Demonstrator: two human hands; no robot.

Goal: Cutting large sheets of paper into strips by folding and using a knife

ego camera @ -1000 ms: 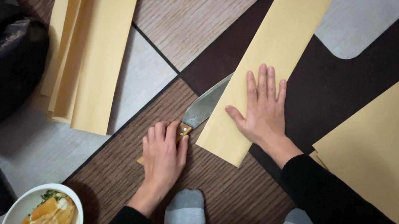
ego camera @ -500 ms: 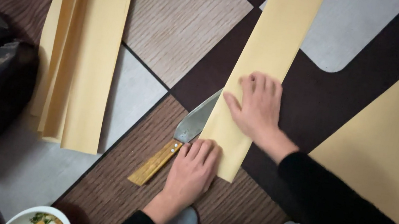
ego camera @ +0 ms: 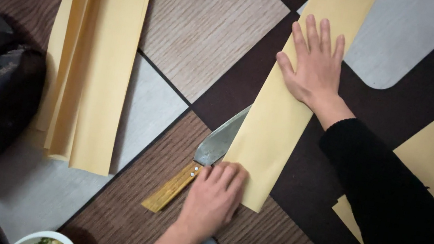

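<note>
Both hands flat and apart on folded yellow paper strip (ego camera: pixel 287 109) on floor: left hand (ego camera: pixel 215 193) pressing near end beside knife (ego camera: pixel 200 162), right hand (ego camera: pixel 315 62) higher up; blade tucked in fold, cut looks barely begun.

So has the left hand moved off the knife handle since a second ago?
Yes. The left hand slid right, off the wooden handle of the knife onto the near end of the folded yellow strip.
</note>
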